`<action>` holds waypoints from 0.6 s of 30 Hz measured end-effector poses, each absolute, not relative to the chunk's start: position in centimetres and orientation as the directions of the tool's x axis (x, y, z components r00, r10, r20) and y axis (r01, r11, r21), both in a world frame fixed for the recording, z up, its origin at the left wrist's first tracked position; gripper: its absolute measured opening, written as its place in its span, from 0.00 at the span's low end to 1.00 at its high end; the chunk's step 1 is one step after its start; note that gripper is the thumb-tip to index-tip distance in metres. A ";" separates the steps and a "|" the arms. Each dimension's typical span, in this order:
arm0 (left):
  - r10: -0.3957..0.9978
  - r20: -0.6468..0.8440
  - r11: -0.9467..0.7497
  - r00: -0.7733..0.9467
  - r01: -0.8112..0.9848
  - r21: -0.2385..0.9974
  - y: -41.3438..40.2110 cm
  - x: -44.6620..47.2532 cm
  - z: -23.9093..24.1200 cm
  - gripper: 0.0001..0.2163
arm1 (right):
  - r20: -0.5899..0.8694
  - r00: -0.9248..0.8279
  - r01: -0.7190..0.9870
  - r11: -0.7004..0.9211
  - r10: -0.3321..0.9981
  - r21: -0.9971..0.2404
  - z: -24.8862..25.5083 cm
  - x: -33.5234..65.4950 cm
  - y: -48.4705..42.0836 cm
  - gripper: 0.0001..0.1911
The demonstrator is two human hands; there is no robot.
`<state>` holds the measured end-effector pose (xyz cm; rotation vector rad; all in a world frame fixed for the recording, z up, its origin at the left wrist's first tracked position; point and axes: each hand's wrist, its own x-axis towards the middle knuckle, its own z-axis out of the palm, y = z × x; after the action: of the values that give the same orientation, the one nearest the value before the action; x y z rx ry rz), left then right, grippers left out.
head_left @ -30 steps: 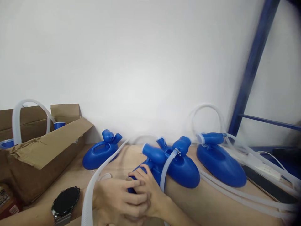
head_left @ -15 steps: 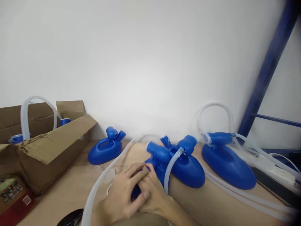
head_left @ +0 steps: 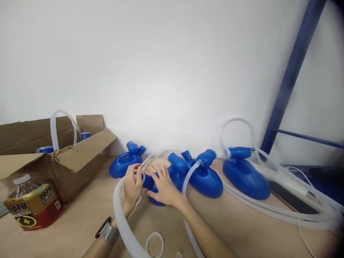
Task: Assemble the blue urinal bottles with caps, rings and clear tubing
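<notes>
Middle blue bottle [head_left: 177, 175]: one; on the desk [head_left: 223, 222], under the right fingers; short neck pointing toward the left fingers; thicker spout rising just beyond the right fingertips, to their right
Left hand [head_left: 132, 186]: thumb and fingers bent together at the mouth of the short neck; whether anything is pinched there cannot be told
Right hand [head_left: 163, 188]: fingers spread apart, laid over the body of the bottle; not closed round it
Wristwatch [head_left: 106, 231]: one; dark face, grey strap; on the left wrist, behind the left fingers
Ribbed hose [head_left: 123, 222]: whitish; crosses the left forearm, nearer the viewer than the left fingers
White ring [head_left: 162, 244]: one; on the desk, nearer the viewer than either set of fingers
Neighbouring blue bottle [head_left: 208, 186]: one; just right of the right fingers; pale hose [head_left: 189, 179] fitted
Rear blue bottle [head_left: 118, 168]: one; beyond the left fingers, to their left
Far blue bottle [head_left: 247, 181]: one; well right of the right fingers
Cardboard carton [head_left: 80, 182]: flaps open; left of the left fingers, well apart
Drink bottle [head_left: 37, 206]: upright, white cap; well left of the left fingers
</notes>
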<state>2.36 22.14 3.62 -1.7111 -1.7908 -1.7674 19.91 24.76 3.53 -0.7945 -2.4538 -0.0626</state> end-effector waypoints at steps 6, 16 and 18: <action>0.755 0.634 -0.282 -0.168 0.790 0.544 20.4 -1.4 -1.1 0.18 | 0.567 -0.242 0.830 0.471 0.787 -0.300 7.3 24.8 24.8 0.38; 0.821 0.504 -0.434 0.267 0.866 0.248 19.1 -3.7 -3.9 0.16 | 0.333 -0.232 0.967 0.254 0.914 -0.022 8.7 25.6 24.5 0.45; 0.809 0.517 -0.445 0.280 0.866 0.227 18.6 -3.2 -3.7 0.16 | 0.357 -0.240 0.968 0.250 0.903 0.019 8.4 25.3 24.5 0.41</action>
<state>-3.16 18.58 -3.67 -2.4329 -1.5974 -0.8880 25.33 24.49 8.38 -1.7376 -2.2520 -0.3430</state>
